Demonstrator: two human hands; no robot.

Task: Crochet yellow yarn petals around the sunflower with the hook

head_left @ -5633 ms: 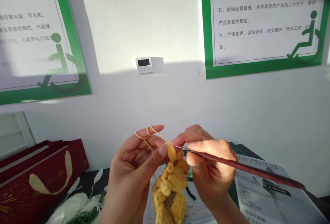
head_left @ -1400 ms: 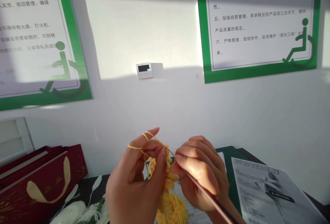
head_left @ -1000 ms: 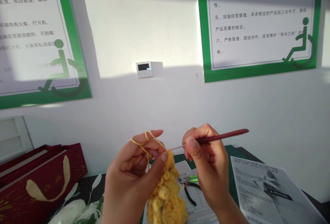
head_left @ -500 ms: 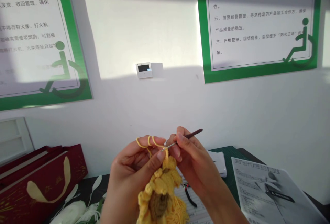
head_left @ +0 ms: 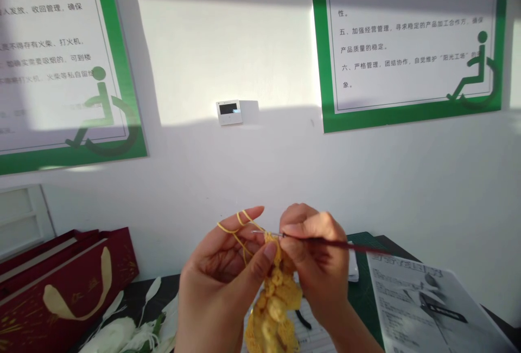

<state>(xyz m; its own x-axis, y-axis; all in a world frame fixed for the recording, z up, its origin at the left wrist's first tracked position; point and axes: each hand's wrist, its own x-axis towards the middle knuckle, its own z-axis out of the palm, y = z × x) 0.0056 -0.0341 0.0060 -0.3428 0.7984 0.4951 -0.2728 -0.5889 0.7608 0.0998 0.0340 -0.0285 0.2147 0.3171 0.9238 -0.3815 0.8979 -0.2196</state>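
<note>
My right hand (head_left: 313, 266) is shut on a crochet hook (head_left: 325, 242) with a dark reddish-brown handle and a metal tip. The tip points left into the top edge of a yellow crocheted piece (head_left: 274, 304), which hangs below my hands. My left hand (head_left: 223, 271) pinches that top edge between thumb and finger. A yellow yarn strand (head_left: 238, 225) runs over its raised fingers to the hook tip. The hands are almost touching, and my right hand hides part of the piece.
A printed sheet (head_left: 419, 304) lies at right on a green cutting mat (head_left: 362, 252). Pliers (head_left: 303, 319) show below my right hand. A dark red bag (head_left: 81, 277) and white yarn (head_left: 109, 337) sit at left. Green-framed posters hang on the wall behind.
The hook has swung from pointing up and right to nearly level, its tip now at the top edge of the piece. The yellow piece hangs lower in the view.
</note>
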